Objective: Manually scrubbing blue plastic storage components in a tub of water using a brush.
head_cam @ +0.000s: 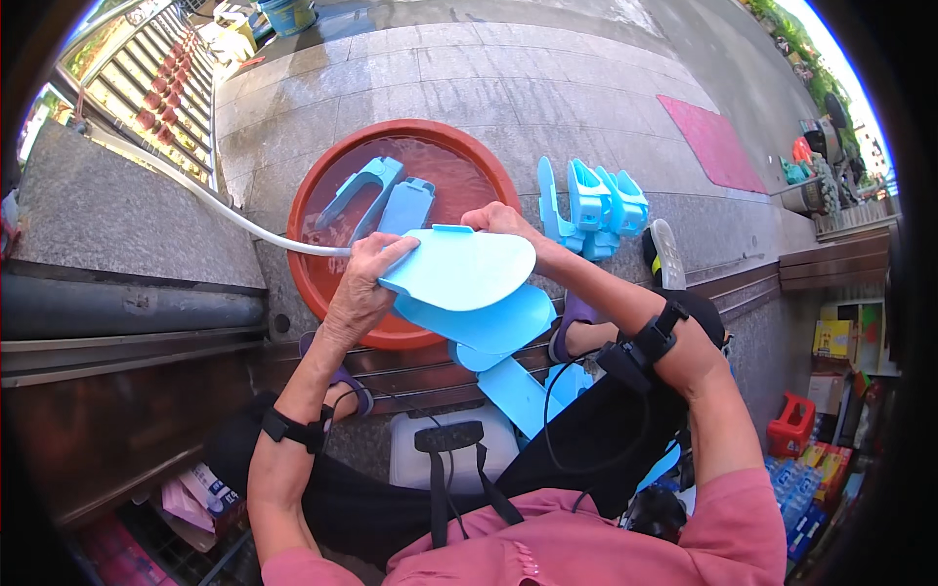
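Observation:
My left hand point(370, 278) grips the left end of a light-blue plastic shoe holder point(469, 267), thumb on top. My right hand point(502, 222) is curled at its far edge; its fingertips are hidden, so its hold is unclear. The shoe holder is over the near rim of a round red-brown basin point(311, 293) of water. Two blue plastic pieces, one forked point(374, 176) and one flat point(407, 205), lie in the basin. A white hose point(242, 223) runs from the left to my left hand, where its end is hidden. Below are more blue shoe holders point(516, 388).
A cluster of blue shoe holders point(593, 205) stands on the paving right of the basin. A stone block point(139, 205) and metal railing point(139, 80) are at left. A translucent plastic box point(410, 447) sits between my legs. Packaged goods point(813, 469) stand at right.

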`<act>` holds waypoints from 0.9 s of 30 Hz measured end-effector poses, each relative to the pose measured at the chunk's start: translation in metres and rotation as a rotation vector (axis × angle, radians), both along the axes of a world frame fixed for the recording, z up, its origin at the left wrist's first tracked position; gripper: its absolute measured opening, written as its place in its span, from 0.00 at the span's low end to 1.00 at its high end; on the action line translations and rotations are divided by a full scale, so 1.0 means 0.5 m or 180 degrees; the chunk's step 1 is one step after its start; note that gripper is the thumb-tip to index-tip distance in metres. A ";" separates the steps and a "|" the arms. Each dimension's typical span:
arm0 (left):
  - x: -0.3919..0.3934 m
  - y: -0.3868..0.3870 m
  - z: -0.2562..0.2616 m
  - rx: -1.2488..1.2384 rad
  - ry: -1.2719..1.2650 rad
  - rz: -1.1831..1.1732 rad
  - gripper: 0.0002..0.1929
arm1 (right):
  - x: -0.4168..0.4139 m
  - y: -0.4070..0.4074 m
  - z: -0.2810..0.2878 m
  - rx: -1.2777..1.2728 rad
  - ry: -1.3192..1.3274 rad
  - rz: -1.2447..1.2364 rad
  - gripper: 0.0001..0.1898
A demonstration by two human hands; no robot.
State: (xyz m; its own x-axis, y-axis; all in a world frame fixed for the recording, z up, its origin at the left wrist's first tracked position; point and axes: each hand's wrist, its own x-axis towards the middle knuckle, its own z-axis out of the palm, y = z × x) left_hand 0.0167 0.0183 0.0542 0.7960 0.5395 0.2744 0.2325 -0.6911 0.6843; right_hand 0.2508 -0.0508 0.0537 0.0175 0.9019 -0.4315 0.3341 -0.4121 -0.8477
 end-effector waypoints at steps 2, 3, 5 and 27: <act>0.004 -0.006 0.001 0.0076 0.0066 -0.0012 0.18 | -0.005 -0.009 -0.007 0.0297 -0.0102 0.0125 0.09; 0.007 -0.007 0.001 0.0059 0.0068 -0.0011 0.18 | -0.004 -0.013 -0.011 0.0622 -0.0223 0.0250 0.10; 0.014 -0.008 0.000 0.0178 0.0163 -0.0010 0.19 | 0.000 -0.023 -0.030 0.1039 -0.0422 0.0451 0.11; -0.008 0.015 -0.030 0.0279 0.0136 0.0277 0.20 | -0.015 -0.050 0.015 0.0784 -0.1272 0.0767 0.20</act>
